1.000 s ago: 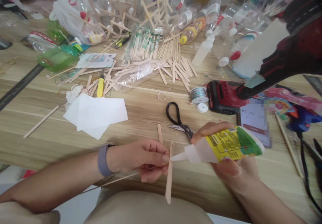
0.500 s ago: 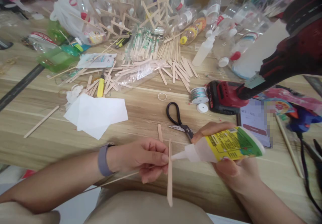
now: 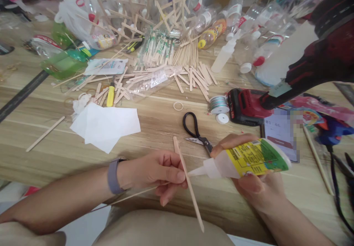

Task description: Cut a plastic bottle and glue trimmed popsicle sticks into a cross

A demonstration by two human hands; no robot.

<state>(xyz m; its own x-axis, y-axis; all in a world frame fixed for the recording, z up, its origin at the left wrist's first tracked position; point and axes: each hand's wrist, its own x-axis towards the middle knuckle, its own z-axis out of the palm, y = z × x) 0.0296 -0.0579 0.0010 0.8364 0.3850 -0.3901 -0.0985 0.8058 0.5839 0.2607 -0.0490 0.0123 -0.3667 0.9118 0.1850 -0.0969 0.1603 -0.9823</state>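
My left hand (image 3: 166, 174) is closed in a pinch around a thin bamboo skewer (image 3: 138, 193), which trails down to the lower left. Crosswise at the skewer's fingertip end is a craft stick (image 3: 193, 200), tilted with its lower end to the right. My right hand (image 3: 249, 179) wraps around a glue bottle (image 3: 249, 159) with a yellow and green label. The bottle lies sideways, its white nozzle (image 3: 197, 171) at the craft stick near my left fingertips. Whether glue is coming out cannot be made out. Black-handled scissors (image 3: 190, 126) lie just beyond my hands.
White paper sheets (image 3: 110, 124) lie left of centre. Loose craft sticks (image 3: 196, 78), a yellow-handled tool (image 3: 110, 95) and plastic bottles (image 3: 212, 34) crowd the back. A red power drill (image 3: 249, 106), a thread spool (image 3: 219, 104) and a phone (image 3: 280, 133) are at the right.
The craft stick has turned from nearly upright to a slant, its lower end swinging right. My left fingers have shifted slightly; the glue bottle stays almost in place.
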